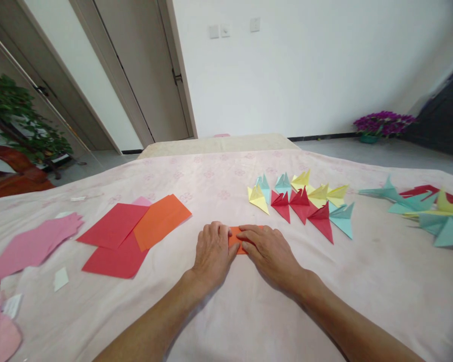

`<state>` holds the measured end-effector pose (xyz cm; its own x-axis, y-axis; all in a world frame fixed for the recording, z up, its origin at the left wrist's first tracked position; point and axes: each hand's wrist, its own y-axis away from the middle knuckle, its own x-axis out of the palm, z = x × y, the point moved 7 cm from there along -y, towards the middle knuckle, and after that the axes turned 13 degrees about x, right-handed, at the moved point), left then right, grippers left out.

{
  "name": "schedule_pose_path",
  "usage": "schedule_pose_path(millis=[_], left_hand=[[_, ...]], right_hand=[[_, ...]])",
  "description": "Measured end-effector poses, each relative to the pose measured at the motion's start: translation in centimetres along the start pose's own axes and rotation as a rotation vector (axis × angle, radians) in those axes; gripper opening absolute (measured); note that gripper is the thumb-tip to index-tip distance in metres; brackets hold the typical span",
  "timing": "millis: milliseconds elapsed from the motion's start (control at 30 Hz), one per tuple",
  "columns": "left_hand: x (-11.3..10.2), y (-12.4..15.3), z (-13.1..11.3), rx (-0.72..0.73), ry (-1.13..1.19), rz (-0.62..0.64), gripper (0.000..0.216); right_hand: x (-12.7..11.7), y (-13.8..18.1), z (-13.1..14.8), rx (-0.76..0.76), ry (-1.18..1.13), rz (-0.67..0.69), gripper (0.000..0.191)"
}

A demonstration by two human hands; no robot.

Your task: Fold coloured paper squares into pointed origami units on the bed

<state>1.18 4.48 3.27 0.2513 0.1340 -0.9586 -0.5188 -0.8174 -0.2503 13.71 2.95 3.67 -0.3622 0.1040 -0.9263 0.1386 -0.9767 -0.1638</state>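
Pressing down from both sides, the left hand and the right hand rest on a small orange paper, which lies flat on the pale pink cloth directly between them. The hands stand slightly apart, thumbs pointing inward and close together, leaving a bright strip of the paper showing in the gap. The right fingers reach over its right part, spread out rather than clamped; the left fingers are bent at its left end, their tips hidden, so whether they pinch the edge I cannot tell. Well to the left are larger red sheets and an orange sheet; beyond the right hand stand folded paper birds.
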Motion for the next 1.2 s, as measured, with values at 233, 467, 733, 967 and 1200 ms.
schedule_pose_path(millis=[233,467,733,967,1200], left_hand=[[0.0,0.4,0.4,0.029,0.057,0.025,0.03],[-0.2,1.8,1.9,0.079,0.045,0.041,0.026],[0.3,3.2,5.4,0.095,0.233,-0.053,0.045],[0.5,3.1,6.7,0.074,0.567,-0.17,0.037],[-0.8,3.7,5.6,0.061,0.599,-0.24,0.082]], right_hand=[[0.1,0.6,0.1,0.042,0.143,-0.103,0.024],[-0.4,0.9,-3.3,0.075,0.2,-0.132,0.036],[-1.9,1.2,-7.3,0.164,0.104,-0.176,0.035],[-3.0,0.9,-7.2,0.013,-0.399,-0.185,0.027],[-2.6,1.5,-4.7,-0.33,-0.546,-0.088,0.031]])
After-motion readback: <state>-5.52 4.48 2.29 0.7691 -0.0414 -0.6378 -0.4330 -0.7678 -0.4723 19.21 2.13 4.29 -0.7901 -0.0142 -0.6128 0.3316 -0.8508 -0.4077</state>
